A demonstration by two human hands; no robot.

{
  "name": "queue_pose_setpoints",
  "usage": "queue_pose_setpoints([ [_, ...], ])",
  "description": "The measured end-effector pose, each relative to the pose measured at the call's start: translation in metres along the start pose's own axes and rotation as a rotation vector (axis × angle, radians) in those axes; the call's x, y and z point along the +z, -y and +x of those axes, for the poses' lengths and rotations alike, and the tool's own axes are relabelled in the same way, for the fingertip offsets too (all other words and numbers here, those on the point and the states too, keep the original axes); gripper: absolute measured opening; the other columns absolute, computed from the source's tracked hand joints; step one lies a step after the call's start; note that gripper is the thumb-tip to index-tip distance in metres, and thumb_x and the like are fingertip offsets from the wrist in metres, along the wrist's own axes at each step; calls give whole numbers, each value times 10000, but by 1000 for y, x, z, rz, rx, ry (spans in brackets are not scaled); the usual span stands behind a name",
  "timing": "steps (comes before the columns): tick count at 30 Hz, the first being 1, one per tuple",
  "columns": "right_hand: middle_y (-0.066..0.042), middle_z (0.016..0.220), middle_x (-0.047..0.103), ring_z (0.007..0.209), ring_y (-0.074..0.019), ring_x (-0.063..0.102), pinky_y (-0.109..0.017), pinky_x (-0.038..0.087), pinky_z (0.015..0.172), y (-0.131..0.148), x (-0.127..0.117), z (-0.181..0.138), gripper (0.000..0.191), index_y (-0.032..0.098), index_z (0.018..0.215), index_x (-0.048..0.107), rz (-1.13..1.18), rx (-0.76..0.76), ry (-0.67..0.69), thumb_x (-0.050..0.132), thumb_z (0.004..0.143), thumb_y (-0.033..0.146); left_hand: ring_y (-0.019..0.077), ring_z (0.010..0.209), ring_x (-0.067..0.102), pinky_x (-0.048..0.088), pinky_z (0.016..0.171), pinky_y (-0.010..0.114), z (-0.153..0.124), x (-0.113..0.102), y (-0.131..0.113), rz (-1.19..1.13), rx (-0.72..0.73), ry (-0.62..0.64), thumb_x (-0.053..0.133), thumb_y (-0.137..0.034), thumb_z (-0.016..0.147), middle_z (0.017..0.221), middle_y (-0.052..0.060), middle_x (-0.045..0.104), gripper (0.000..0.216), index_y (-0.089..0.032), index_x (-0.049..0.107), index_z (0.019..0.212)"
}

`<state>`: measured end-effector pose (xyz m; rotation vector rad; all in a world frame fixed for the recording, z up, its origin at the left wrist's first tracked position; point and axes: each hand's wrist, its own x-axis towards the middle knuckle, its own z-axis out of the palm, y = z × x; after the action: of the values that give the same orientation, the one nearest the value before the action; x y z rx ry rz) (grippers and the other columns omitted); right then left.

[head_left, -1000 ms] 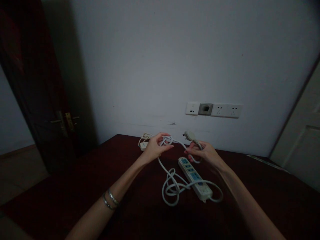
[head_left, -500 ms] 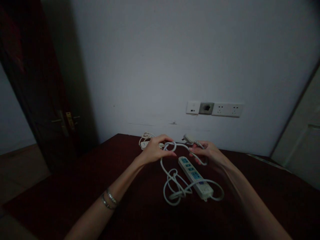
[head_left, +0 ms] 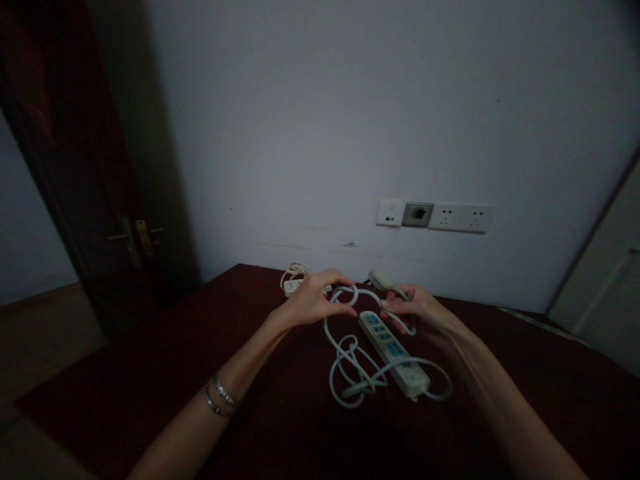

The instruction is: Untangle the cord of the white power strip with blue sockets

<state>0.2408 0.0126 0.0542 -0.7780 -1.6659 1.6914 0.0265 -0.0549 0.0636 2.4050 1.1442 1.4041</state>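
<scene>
Cord (head_left: 350, 347) runs white between your two hands above the dark red table (head_left: 150, 373). Your left hand (head_left: 313, 303) pinches a loop of it between thumb and fingertips, the other fingers curled over. Your right hand (head_left: 417, 308) is closed around the cord just behind the plug (head_left: 380, 280), which sticks out past your fingers toward the wall. Below your hands the cord drops into a loose tangle of loops on the table and joins the near end of the power strip (head_left: 395, 352). That strip lies flat, slanting from under your right hand toward you, blue sockets up. A second, smaller cord bundle (head_left: 294, 277) sits at the table's far edge, just beyond your left hand. Wall sockets (head_left: 435, 217) are set in the wall above, well apart from the plug. Bracelets (head_left: 219, 400) circle your left wrist.
</scene>
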Motion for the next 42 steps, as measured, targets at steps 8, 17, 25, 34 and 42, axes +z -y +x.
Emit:
queue_pose_setpoints([
  [8,-8,502,591,349,-62,445,-180,303,345,-2,2,1,316,148,606,504,-25,29,34,772,559,310,178,847,578,441,746,300,-1,3,1,31,25,27,758,-314,629,928,84,641,396,-145,645,968],
  [17,-1,475,573,333,-46,419,-172,276,344,-2,4,2,322,145,585,505,5,73,66,776,541,313,167,827,579,452,739,309,-3,6,5,14,-11,43,767,-320,615,936,74,644,417,-135,632,964],
  [25,1,472,573,327,-46,414,-176,258,338,-6,-1,8,308,146,602,502,57,80,85,765,550,298,164,809,587,453,717,301,-4,8,4,17,1,27,762,-329,619,922,77,650,416,-127,643,963],
  [34,22,406,530,288,-36,357,-176,213,336,-6,9,5,298,141,579,501,94,83,151,757,557,291,186,854,604,467,777,338,-6,13,7,45,14,-4,769,-291,616,944,94,666,427,-124,642,989],
  [42,18,409,535,296,-41,375,-170,235,332,-2,12,4,303,142,556,503,118,75,81,775,519,272,191,877,611,479,795,353,-6,18,11,41,36,-63,755,-304,637,970,97,672,440,-133,641,1026],
])
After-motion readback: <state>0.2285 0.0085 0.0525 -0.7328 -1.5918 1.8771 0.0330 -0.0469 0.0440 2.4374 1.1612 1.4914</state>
